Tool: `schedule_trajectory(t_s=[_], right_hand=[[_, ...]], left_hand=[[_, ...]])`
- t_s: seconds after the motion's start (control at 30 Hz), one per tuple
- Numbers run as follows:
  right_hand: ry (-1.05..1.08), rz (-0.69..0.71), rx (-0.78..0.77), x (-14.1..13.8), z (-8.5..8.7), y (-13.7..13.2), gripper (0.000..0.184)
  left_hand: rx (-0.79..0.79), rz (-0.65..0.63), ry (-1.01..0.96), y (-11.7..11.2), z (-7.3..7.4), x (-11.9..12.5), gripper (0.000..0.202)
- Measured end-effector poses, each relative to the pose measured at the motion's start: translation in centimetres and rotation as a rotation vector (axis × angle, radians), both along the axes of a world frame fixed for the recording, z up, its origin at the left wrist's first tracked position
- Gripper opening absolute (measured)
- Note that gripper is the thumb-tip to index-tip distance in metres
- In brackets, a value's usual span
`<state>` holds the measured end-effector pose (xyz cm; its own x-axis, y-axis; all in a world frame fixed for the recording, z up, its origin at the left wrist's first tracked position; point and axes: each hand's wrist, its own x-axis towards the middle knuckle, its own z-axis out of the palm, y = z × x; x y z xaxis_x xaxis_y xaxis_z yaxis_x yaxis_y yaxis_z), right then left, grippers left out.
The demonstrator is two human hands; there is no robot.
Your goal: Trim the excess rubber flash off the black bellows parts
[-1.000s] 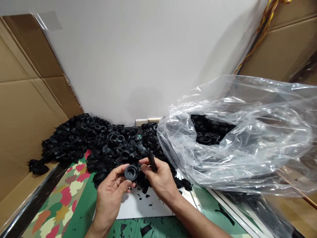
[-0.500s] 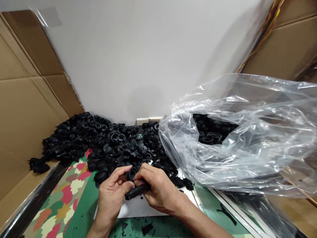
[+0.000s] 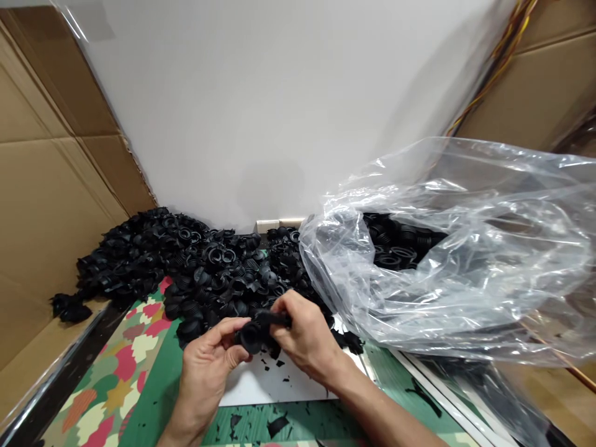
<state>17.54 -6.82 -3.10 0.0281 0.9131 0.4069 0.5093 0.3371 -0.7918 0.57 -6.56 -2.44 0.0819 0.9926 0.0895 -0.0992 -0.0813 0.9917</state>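
My left hand (image 3: 205, 366) grips a black rubber bellows boot (image 3: 250, 338) by its round, open end, fingers curled about it. My right hand (image 3: 305, 332) holds a short black rod (image 3: 274, 319) against the top of the boot. The fingers hide most of the rod, so I cannot tell whether it passes into the boot. Just behind both hands lies a large heap of similar black rubber boots (image 3: 200, 273). Small black rubber scraps (image 3: 267, 360) lie beneath my hands on a white board (image 3: 274, 388).
A clear plastic bag (image 3: 442, 261) at right holds more black boots. Cardboard sheets (image 3: 51, 198) line the left side, and a white wall (image 3: 261, 105) stands behind. A floral-patterned green mat (image 3: 125, 372) lies at front left. Yellow-and-brown wires (image 3: 500, 62) hang at upper right.
The rod has swung from lying low and sideways below the boot to lying across its top. My hands have drawn slightly apart, and the boot now shows at the gap between them.
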Motion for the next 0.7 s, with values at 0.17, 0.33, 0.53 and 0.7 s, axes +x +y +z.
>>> schedule_trajectory(t_s=[0.17,0.33,0.53,0.7], right_hand=[[0.415,0.275,-0.274,1.4,1.3,0.4,0.011],[0.52,0.546,-0.366,1.7,2.1,-0.4,0.015],[0.378,0.45,-0.224,0.7,2.1,-0.8,0.006],[0.155,0.397,0.075,-0.1,1.3,-0.9,0.023]], left_hand=[[-0.133,-0.017,-0.159,-0.1,0.3,-0.1,0.035],[-0.18,-0.039,-0.22,-0.1,0.2,-0.3,0.039],[-0.206,-0.027,-0.257,-0.1,0.0,-0.2,0.04],[-0.195,0.0,-0.253,0.3,-0.4,-0.2,0.042]])
